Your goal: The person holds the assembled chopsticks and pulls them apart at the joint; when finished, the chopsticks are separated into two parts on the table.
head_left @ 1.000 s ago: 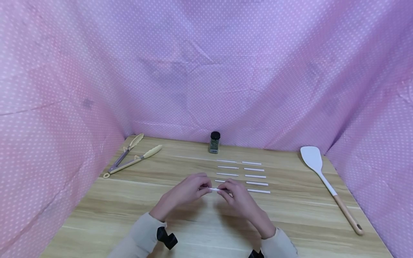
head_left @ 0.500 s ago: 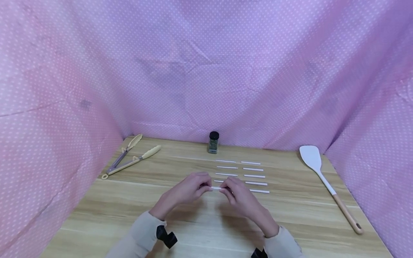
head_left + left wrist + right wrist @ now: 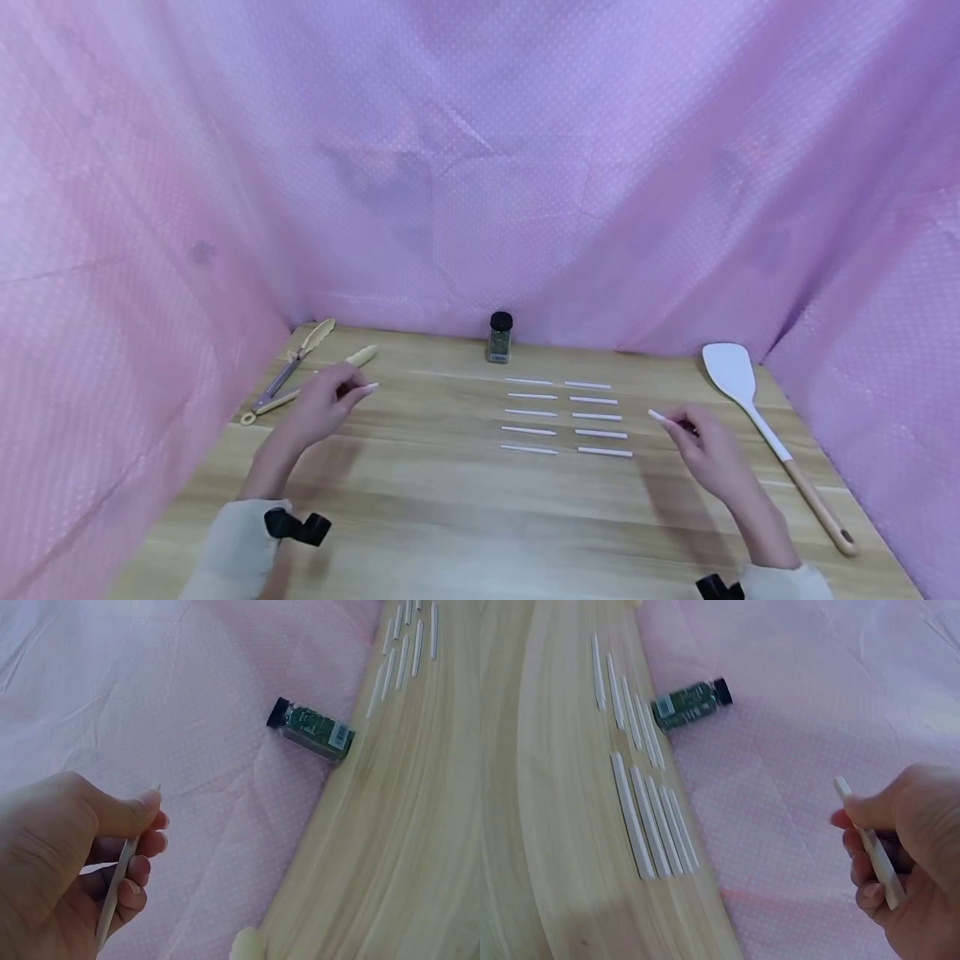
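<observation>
My left hand (image 3: 321,406) pinches a slim white stick (image 3: 112,904) between thumb and fingers; the left wrist view shows its thin tip poking out past the thumb. Off to the right, my right hand (image 3: 705,450) grips a white stick (image 3: 876,859) with a blunt end, its lower part lying along the curled fingers. Between the hands, white sticks lie on the table in two columns. Those in the left column (image 3: 529,431) look thinner with narrowed ends, while the right column (image 3: 602,434) holds thicker, straight ones.
A black-capped glass spice jar (image 3: 499,339) of green flakes stands at the back. Beige-tipped tongs (image 3: 277,385) lie spread at left, partly behind the left hand. A white spatula (image 3: 757,417) with a wooden handle lies at right. Pink dotted cloth (image 3: 480,167) surrounds the wooden table (image 3: 465,533).
My hands were together at the near end of the columns, holding one white piece between them. They have moved wide apart, left and right, each with a white stick.
</observation>
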`<action>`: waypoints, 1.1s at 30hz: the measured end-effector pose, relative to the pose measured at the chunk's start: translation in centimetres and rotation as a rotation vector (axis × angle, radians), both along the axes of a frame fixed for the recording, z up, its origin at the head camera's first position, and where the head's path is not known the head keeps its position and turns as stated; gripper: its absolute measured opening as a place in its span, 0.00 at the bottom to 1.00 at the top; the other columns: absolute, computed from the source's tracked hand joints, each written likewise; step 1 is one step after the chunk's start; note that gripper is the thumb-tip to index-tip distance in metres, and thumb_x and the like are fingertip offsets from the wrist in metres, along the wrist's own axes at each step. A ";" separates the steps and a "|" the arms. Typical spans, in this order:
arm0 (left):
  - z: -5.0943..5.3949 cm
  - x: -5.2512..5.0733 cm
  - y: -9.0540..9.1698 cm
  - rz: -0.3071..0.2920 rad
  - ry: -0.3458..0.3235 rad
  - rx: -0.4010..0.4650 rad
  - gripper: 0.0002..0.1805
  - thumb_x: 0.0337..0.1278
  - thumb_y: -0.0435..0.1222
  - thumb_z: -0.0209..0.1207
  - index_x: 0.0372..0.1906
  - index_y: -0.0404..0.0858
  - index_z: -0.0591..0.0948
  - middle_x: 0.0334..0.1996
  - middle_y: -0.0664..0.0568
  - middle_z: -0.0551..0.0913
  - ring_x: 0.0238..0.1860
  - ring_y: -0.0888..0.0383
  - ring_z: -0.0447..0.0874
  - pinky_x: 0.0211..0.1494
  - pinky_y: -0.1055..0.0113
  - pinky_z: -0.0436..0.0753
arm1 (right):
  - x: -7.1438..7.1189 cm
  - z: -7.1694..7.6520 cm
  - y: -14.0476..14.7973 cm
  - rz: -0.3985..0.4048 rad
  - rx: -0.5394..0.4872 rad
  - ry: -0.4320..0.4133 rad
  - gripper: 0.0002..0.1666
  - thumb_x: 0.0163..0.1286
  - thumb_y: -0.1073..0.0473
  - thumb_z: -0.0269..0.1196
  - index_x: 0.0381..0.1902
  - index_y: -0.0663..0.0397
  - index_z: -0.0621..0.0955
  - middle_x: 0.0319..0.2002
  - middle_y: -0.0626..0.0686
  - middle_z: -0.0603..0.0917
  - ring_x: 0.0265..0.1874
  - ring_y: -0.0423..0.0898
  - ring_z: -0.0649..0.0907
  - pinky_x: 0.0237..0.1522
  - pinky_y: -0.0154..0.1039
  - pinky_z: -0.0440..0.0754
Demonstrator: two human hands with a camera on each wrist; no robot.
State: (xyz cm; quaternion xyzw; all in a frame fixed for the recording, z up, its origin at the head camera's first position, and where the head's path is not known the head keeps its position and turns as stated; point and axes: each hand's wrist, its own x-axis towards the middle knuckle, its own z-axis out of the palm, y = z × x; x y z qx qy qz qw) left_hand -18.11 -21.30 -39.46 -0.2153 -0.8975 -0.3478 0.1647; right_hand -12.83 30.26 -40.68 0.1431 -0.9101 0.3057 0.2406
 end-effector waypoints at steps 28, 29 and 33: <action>-5.8 3.0 17.5 -0.201 -0.198 -0.176 0.03 0.61 0.34 0.59 0.36 0.44 0.82 0.36 0.60 0.78 0.42 0.63 0.75 0.47 0.68 0.78 | -0.2 -5.5 -1.6 0.140 0.098 -0.195 0.09 0.56 0.70 0.68 0.30 0.50 0.82 0.30 0.43 0.84 0.32 0.33 0.79 0.36 0.35 0.81; -5.9 3.1 17.9 -0.197 -0.196 -0.183 0.03 0.61 0.33 0.59 0.36 0.44 0.82 0.35 0.60 0.78 0.41 0.63 0.75 0.48 0.67 0.77 | -0.1 -5.6 -1.7 0.144 0.091 -0.193 0.09 0.55 0.69 0.69 0.30 0.50 0.82 0.29 0.43 0.83 0.32 0.33 0.79 0.35 0.35 0.80; -6.6 3.3 19.4 -0.192 -0.180 -0.243 0.03 0.59 0.34 0.60 0.33 0.45 0.82 0.33 0.60 0.77 0.39 0.63 0.74 0.46 0.68 0.77 | 0.0 -6.3 -1.8 0.151 0.077 -0.212 0.09 0.55 0.68 0.70 0.29 0.49 0.82 0.29 0.41 0.82 0.32 0.32 0.78 0.35 0.34 0.79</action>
